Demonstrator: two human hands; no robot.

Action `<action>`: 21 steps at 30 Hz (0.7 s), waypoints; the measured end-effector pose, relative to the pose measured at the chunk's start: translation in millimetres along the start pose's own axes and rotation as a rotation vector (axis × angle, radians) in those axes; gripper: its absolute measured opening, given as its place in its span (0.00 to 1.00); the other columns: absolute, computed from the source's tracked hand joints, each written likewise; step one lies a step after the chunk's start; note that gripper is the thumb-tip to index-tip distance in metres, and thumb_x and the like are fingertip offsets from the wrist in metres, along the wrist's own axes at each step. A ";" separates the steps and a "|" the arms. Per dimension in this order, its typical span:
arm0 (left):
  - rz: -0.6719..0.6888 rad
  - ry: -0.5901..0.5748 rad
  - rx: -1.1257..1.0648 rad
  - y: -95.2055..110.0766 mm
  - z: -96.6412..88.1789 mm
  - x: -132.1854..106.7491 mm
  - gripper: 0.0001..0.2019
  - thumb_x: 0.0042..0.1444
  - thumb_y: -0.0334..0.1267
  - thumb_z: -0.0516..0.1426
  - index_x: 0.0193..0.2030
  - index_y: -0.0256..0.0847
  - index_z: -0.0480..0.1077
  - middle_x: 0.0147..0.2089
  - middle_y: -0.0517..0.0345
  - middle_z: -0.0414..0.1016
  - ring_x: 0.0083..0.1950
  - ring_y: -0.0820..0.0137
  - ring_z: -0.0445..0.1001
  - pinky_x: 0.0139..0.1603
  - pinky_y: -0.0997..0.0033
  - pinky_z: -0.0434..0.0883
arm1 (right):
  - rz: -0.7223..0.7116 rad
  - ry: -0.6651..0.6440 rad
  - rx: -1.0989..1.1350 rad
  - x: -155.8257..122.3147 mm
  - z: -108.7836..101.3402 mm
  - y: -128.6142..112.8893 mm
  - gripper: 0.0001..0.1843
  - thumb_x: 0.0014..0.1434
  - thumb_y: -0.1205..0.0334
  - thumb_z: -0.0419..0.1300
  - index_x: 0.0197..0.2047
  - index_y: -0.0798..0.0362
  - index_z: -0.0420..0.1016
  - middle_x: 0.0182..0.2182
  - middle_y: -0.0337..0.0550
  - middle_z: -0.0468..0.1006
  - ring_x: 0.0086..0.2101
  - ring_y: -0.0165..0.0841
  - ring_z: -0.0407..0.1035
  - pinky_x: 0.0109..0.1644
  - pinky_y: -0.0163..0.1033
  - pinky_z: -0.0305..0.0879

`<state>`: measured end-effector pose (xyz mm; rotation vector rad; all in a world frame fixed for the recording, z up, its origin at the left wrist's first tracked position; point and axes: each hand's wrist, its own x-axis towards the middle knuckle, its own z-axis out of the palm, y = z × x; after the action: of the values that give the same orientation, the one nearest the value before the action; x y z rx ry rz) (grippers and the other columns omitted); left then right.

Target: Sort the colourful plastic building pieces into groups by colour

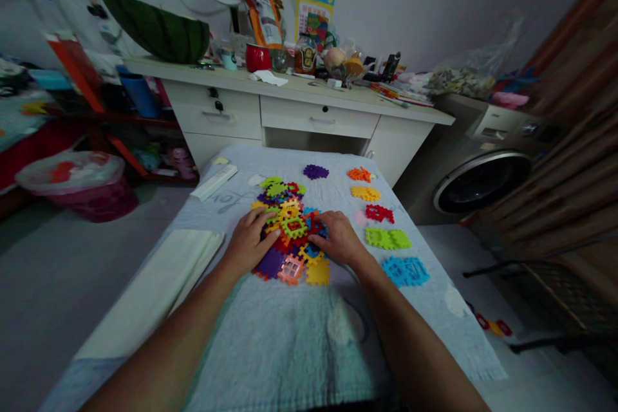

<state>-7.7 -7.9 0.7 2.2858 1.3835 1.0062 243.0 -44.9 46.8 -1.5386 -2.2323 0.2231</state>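
A heap of plastic interlocking building tiles [292,228] in mixed colours lies mid-table. My left hand [250,239] rests against its left side, thumb and fingers apart on the outer tiles. Over on the right side, my right hand [338,236] touches red and blue tiles, its thumb held away from the fingers. Neither hand visibly grips a tile, though some fingertips are hidden among the pieces. Sorted by colour, small groups sit to the right: purple tiles [315,172], orange tiles [360,174], yellow tiles [365,193], red tiles [379,213], green tiles [387,238] and blue tiles [405,270].
A pale blue cloth [290,347] covers the table. At its left lie a folded white cloth [159,283] and a white box [215,182]. Behind stands a cluttered white desk [318,119], with a washing machine [476,154] at right and a pink bin [82,190] at left.
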 end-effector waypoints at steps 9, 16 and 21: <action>0.008 -0.010 0.004 -2.1 0.6 -0.1 0.21 0.61 0.50 0.53 0.56 0.44 0.69 0.60 0.49 0.65 0.62 0.56 0.65 0.66 0.50 0.62 | 0.060 0.150 0.044 -2.1 -2.5 6.0 0.09 0.62 0.66 0.55 0.42 0.52 0.76 0.39 0.46 0.77 0.42 0.37 0.69 0.50 0.42 0.62; 0.020 0.005 0.019 -5.8 3.2 -0.1 0.20 0.61 0.50 0.52 0.56 0.44 0.69 0.59 0.50 0.65 0.62 0.57 0.65 0.65 0.50 0.62 | 0.203 0.376 0.097 -4.2 -16.2 39.3 0.11 0.60 0.65 0.54 0.38 0.53 0.78 0.35 0.48 0.76 0.37 0.36 0.69 0.46 0.41 0.65; 0.035 0.004 0.021 -8.3 4.9 -0.5 0.21 0.61 0.50 0.52 0.56 0.43 0.69 0.60 0.48 0.64 0.62 0.56 0.65 0.65 0.50 0.62 | 0.418 0.556 0.090 -13.0 -35.8 73.0 0.13 0.56 0.62 0.54 0.38 0.55 0.79 0.35 0.48 0.79 0.34 0.37 0.70 0.42 0.41 0.65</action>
<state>-10.0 -3.7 -7.7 2.3326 1.3666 1.0118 324.5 -33.1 49.5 -1.7432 -1.4518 0.0069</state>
